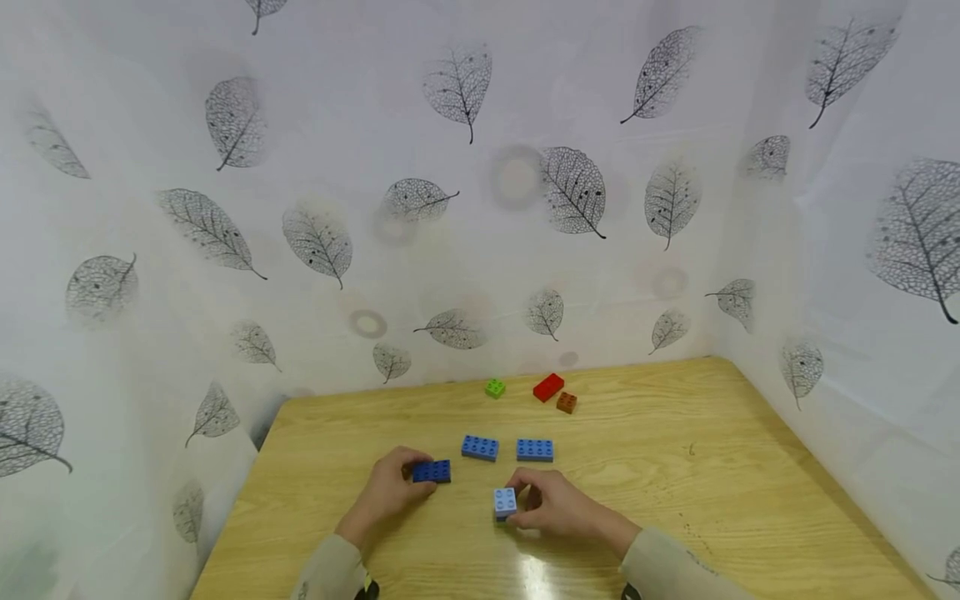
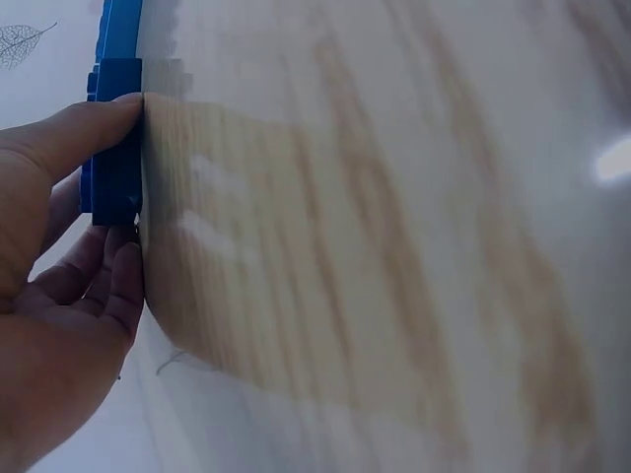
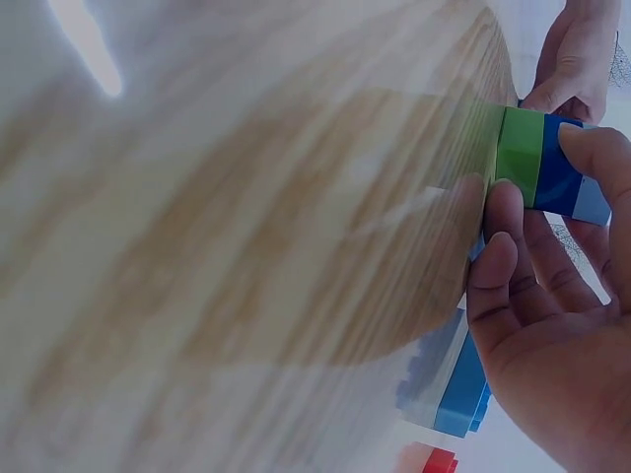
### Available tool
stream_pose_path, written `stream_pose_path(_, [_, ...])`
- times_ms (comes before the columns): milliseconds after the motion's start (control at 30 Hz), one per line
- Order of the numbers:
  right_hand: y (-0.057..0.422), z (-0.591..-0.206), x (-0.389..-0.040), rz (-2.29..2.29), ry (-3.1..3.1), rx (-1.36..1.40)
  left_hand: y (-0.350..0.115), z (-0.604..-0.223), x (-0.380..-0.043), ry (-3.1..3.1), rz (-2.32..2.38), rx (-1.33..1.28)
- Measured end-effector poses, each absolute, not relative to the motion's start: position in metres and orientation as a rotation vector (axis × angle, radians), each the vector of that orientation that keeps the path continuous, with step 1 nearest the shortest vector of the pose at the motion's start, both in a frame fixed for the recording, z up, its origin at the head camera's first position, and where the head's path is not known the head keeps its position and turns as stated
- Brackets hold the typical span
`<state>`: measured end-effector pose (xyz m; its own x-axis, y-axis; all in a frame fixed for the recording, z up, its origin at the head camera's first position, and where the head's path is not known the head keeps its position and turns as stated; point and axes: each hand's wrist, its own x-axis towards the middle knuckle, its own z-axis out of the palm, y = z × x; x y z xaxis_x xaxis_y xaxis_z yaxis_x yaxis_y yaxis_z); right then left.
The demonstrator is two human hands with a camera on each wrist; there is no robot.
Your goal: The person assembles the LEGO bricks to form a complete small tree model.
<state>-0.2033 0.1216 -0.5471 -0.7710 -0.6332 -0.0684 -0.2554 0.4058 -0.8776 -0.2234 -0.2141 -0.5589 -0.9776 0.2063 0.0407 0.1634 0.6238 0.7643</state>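
Note:
On the wooden table my left hand [image 1: 392, 486] holds a dark blue toy brick [image 1: 432, 472] between thumb and fingers. The left wrist view shows the thumb against one face of that dark blue brick [image 2: 119, 148], which sits on the tabletop. My right hand [image 1: 553, 502] grips a small stack of bricks [image 1: 505, 503], pale blue on top. In the right wrist view the stack has a green brick [image 3: 520, 153] at the table, a dark blue brick [image 3: 559, 179] in the middle and a light blue brick [image 3: 592, 202] on top.
Two blue bricks lie just beyond the hands, a left one [image 1: 480, 447] and a right one [image 1: 535, 450]. Toward the back edge are a small green brick [image 1: 495, 388], a red brick [image 1: 548, 387] and a brown brick [image 1: 567, 402]. A leaf-patterned curtain [image 1: 480, 250] surrounds the table [image 1: 675, 433].

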Motion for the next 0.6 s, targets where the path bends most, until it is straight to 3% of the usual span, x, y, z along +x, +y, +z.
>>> stream_pose_path(600, [0.121, -0.546, -0.204, -1.293, 2.286, -0.757, -0.201, -0.537, -0.221, 2.685, 1.302, 0.475])
